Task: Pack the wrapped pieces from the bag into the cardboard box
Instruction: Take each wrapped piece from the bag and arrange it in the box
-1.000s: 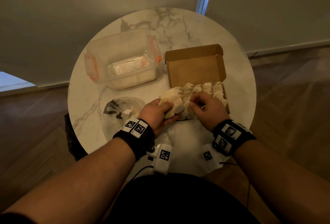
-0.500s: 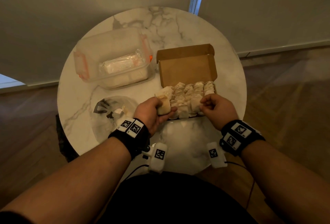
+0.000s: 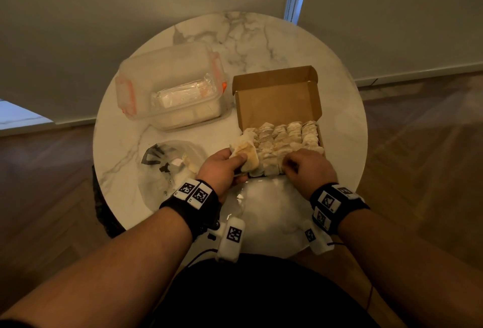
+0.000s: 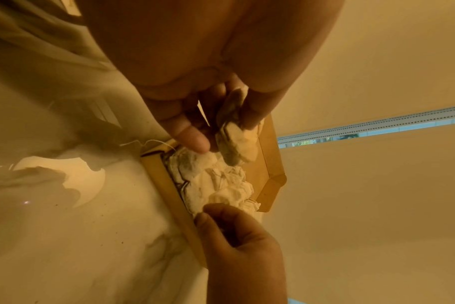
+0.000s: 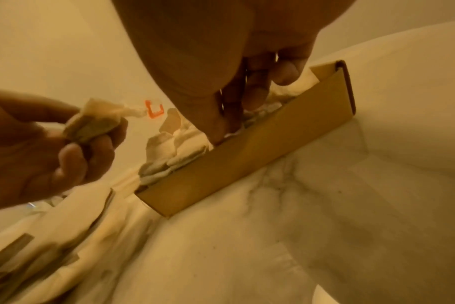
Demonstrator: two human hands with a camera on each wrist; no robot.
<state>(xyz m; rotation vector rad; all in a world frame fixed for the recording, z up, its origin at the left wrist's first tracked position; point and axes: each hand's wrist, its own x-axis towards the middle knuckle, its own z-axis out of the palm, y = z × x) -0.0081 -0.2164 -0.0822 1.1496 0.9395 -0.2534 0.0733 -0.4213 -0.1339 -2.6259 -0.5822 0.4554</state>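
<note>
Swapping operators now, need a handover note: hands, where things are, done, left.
Left hand pinches one wrapped piece over the box's left end, not yet set in.
Right hand has fingers curled down among the packed pieces at the box's near wall; cannot tell whether it grips one.
Box sits open on the table, nearly full of rows.
Bag lies left of the box, with something pale still inside.
Done: most rows packed.
Left: seat the held piece, empty the bag.
</note>
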